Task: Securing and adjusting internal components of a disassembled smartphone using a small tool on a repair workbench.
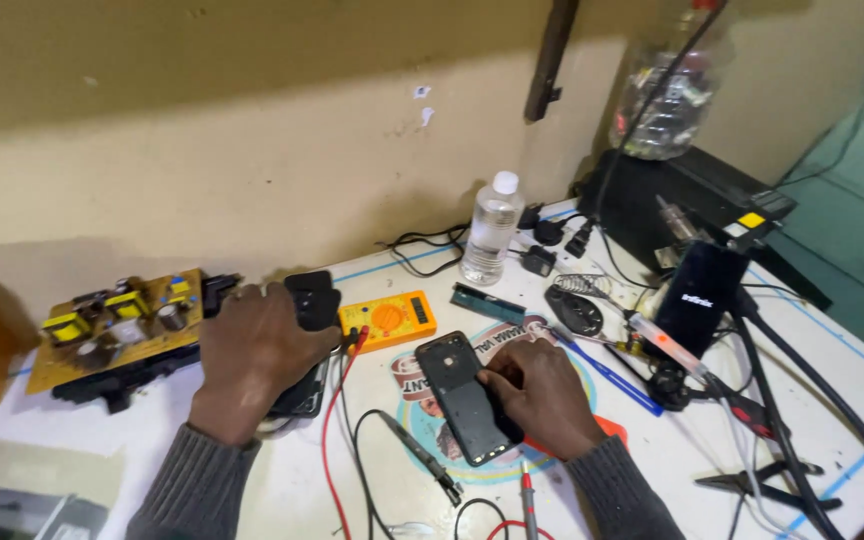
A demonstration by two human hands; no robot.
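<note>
My right hand (542, 395) rests on a dark smartphone (457, 390) that lies back up on a round printed mat (422, 440), fingers gripping its right edge. My left hand (252, 355) lies palm down on a flat black device (304, 385) at the left, fingers near a small black box (314, 298). A yellow multimeter (389, 318) sits between the hands, with red and black probe leads (337, 420) running toward me.
A yellow circuit board (117, 322) lies at the far left. A clear plastic bottle (490, 228) stands by the wall. At the right, a second phone (697, 298) with a lit screen sits on a stand, among cables, pliers (767, 480) and a black box (692, 195).
</note>
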